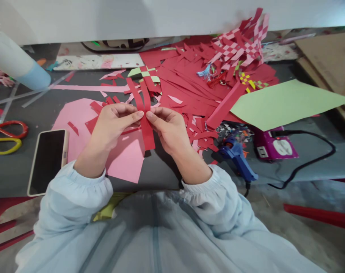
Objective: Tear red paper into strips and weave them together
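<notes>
Two red paper strips (148,133) are pinched between my hands, their upper ends spreading apart and their lower parts close together. My left hand (117,119) grips them from the left with thumb and fingers, and my right hand (167,123) does the same from the right, the thumbs almost touching. Below my left hand lies a large pink paper sheet (124,163), with red paper pieces on it. A green and red woven paper piece (145,72) rests just beyond the strips. The fingertips behind the strips are partly hidden.
Red paper strips (189,87) and woven pink-red pieces (232,49) heap up at the back. To the right are a light green sheet (286,104), a blue glue gun (239,159) and a purple power box (277,148) with a cable. Scissors (10,136) and a phone (49,161) lie left.
</notes>
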A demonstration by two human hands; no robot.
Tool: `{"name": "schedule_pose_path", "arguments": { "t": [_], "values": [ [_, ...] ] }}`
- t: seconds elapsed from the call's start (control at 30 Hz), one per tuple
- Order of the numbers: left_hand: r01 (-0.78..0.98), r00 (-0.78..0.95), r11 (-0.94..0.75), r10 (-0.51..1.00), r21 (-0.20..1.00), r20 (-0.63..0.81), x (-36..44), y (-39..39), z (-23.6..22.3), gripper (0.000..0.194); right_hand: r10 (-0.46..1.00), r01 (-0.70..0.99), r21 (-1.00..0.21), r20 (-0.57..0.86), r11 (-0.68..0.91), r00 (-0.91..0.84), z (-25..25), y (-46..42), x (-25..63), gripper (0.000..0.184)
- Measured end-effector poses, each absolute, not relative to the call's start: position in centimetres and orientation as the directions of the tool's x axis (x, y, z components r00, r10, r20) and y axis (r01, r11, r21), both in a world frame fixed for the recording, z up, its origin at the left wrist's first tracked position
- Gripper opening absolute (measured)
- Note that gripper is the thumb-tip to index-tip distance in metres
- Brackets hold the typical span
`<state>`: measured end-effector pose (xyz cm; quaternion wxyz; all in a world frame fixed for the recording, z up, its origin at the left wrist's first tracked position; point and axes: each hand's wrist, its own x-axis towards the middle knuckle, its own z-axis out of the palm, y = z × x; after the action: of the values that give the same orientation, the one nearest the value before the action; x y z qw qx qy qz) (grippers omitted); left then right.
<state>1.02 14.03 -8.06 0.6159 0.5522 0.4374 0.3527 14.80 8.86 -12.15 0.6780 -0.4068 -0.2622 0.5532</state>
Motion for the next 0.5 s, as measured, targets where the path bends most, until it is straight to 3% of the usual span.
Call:
{"name": "schedule_pose_path", "arguments": {
  "t": [0.33, 0.5],
  "values": [
    [-0.023, 0.330, 0.207, 0.925, 0.978, -0.188, 1.24, 13.52, -7.93, 0.026, 0.940, -0.527, -0.843, -0.084, 0.109, 0.329, -12.22, 9.02, 14.47, 0.030],
    [-0.034, 0.312, 0.179, 0.937, 0.983, -0.160, 1.11, 13.74, -8.16, 0.024, 0.962, -0.547, -0.836, -0.106, 0.052, 0.253, -11.95, 8.81, 14.65, 0.027]
  ]
}}
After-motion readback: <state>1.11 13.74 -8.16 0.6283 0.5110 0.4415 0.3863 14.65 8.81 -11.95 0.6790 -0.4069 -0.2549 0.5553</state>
